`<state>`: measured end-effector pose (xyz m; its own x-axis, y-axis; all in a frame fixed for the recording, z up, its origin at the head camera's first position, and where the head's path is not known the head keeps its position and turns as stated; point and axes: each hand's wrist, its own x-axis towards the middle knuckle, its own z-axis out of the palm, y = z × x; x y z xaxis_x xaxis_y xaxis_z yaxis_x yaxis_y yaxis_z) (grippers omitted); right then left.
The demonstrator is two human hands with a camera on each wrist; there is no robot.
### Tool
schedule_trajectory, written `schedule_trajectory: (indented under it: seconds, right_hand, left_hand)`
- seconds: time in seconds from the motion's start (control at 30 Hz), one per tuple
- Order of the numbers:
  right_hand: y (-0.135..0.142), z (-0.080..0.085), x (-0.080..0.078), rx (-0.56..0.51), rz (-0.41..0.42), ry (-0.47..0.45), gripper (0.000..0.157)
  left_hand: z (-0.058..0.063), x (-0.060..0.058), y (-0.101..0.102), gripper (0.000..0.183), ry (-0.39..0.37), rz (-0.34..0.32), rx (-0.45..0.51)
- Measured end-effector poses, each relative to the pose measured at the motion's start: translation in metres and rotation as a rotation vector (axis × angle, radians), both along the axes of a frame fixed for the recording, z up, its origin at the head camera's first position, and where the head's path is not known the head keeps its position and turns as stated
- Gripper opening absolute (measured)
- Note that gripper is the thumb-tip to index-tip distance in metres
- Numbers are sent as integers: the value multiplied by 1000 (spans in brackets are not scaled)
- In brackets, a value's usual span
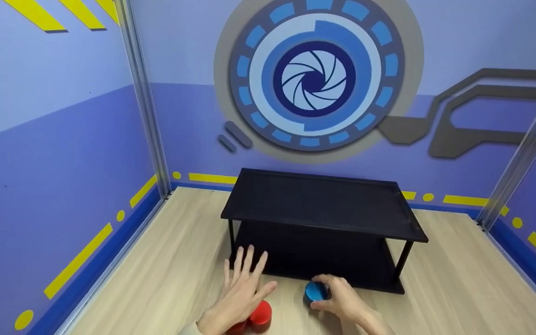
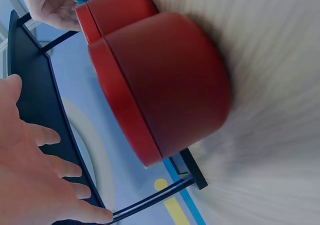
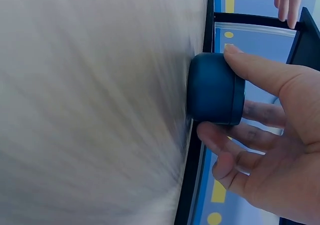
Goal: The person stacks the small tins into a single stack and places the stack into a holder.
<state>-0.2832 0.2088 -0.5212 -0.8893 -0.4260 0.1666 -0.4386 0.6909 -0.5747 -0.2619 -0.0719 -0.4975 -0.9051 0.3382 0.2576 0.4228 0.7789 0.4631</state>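
Observation:
My right hand point(image 1: 342, 298) grips a small blue round tin point(image 1: 315, 293) between thumb and fingers, just in front of the black two-tier shelf point(image 1: 319, 202). The right wrist view shows the blue tin point(image 3: 215, 89) upright at the wooden tabletop, thumb on one side and fingertips on the other. My left hand point(image 1: 242, 291) is spread with straight fingers above two red round tins, one point(image 1: 261, 316) partly covered by it. In the left wrist view both red tins stand side by side, the nearer one point(image 2: 165, 85) larger in view, and the left hand point(image 2: 35, 170) holds nothing.
The shelf's lower tier point(image 1: 314, 251) sits on the wooden table point(image 1: 179, 242), with thin black posts point(image 1: 404, 260) at its corners. Blue-purple panels point(image 1: 179, 121) with metal corner rails point(image 1: 144, 93) enclose the table at the back and sides.

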Motion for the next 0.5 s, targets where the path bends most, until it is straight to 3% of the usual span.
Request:
schedule_trajectory:
  seconds: [0.2,0.33,0.5]
  right_hand:
    - [2,0,2,-37,4,-10,59]
    - [2,0,2,-50,-15,-40,57]
    - [3,-1,0,-54,-39,-74,51]
  left_hand:
    - [3,2,-9,79,-48,-22,10]
    - [1,8,-17,90,-159,-37,62]
    - [-4,16,-29,108,-307,12,84]
